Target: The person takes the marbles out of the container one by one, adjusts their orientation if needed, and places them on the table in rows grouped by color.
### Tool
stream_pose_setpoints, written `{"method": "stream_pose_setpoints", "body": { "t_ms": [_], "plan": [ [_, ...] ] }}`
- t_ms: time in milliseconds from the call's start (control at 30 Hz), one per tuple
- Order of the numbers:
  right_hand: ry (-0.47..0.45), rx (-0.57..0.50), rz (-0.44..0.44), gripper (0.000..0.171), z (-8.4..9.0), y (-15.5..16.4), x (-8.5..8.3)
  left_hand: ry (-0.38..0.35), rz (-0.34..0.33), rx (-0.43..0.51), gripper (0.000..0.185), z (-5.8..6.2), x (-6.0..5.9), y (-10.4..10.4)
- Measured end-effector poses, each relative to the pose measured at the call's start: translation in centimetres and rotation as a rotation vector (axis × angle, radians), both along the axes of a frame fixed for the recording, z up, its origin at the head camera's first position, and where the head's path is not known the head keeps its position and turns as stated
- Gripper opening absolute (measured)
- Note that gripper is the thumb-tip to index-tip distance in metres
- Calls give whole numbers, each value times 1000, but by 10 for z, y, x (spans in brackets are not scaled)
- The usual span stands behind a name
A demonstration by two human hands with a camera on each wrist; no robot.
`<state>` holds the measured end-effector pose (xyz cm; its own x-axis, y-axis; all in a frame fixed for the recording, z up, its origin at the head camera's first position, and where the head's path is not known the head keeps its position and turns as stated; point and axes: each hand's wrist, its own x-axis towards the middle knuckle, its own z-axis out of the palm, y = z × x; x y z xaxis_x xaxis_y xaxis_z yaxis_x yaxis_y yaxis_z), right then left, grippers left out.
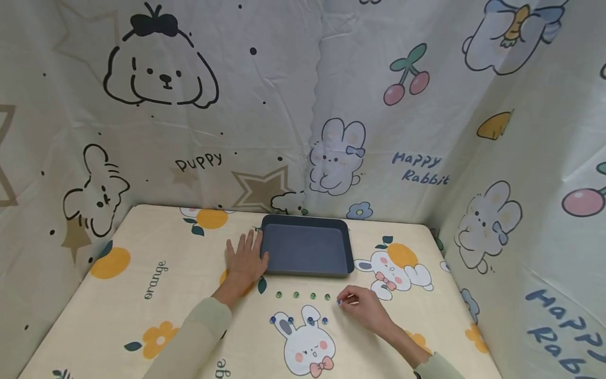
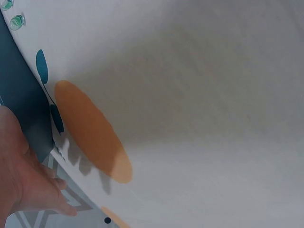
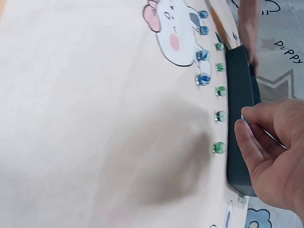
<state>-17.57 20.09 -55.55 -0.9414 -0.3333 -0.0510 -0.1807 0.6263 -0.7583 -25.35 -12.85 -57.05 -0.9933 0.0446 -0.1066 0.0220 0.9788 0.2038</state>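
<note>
Between the thumb and fingertips of my right hand [image 1: 363, 309] is a small blue glass marble [image 1: 339, 302], mostly covered by the fingers in the right wrist view. The hand is just right of a row of several green marbles [image 1: 296, 295]. Nearer to me lies a second row, of several blue marbles [image 1: 310, 320], over the printed rabbit. My left hand [image 1: 245, 264] has its fingers spread at the left side of a dark grey rectangular tray [image 1: 307, 274], thumb right at its edge. In the left wrist view this hand [image 2: 28, 171] shows at the lower left.
A cream cloth printed with oranges, flowers and rabbits covers the table [image 1: 189, 295]. Behind it and on both sides hang pale printed curtains [image 1: 265, 116]. The tray stands near the table's back edge, with the green row in front of it.
</note>
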Motion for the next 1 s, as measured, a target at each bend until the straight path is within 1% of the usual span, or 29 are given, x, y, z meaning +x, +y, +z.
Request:
{"method": "stream_pose_setpoints", "body": {
  "t_ms": [233, 433, 733, 1000],
  "plan": [
    [-15, 47, 12, 18, -13, 1, 9, -10, 6, -10, 71, 1, 0, 1],
    [16, 82, 34, 21, -20, 4, 12, -8, 8, -14, 71, -1, 0, 3],
    [15, 95, 39, 21, -24, 6, 14, -11, 14, 2, 71, -4, 0, 4],
    [12, 69, 57, 19, -23, 4, 14, 1, 21, -2, 71, -2, 0, 2]
  ]
}}
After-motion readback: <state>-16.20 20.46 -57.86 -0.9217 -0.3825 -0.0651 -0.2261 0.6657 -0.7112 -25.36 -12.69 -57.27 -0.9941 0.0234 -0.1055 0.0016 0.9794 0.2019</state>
